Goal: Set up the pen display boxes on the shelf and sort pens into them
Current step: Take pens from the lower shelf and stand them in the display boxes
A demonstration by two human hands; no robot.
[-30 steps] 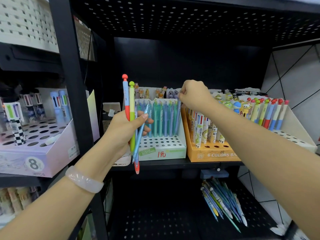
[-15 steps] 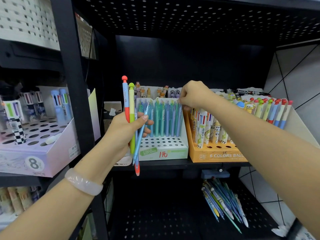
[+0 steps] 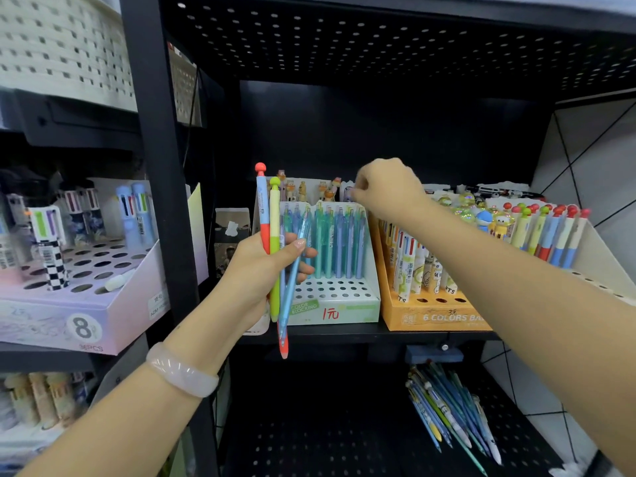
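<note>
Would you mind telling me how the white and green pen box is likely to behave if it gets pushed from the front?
The white and green pen box looks like thin card, so probably light and apt to slide. Its pens stand only in the back rows, so it may tip backward. The orange box beside it should stop drift that way.

Orange display box (image 3: 430, 316) with white lettering, white-and-green box (image 3: 339, 309) of teal and blue pens (image 3: 335, 242), black-and-white checkered pen (image 3: 55, 266), black perforated shelf (image 3: 344, 333)

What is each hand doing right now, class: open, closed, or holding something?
Left hand: closed around a bundle of pens.
Right hand: fingers curled at the back of the white pen box; whether it grips anything cannot be told.
</note>
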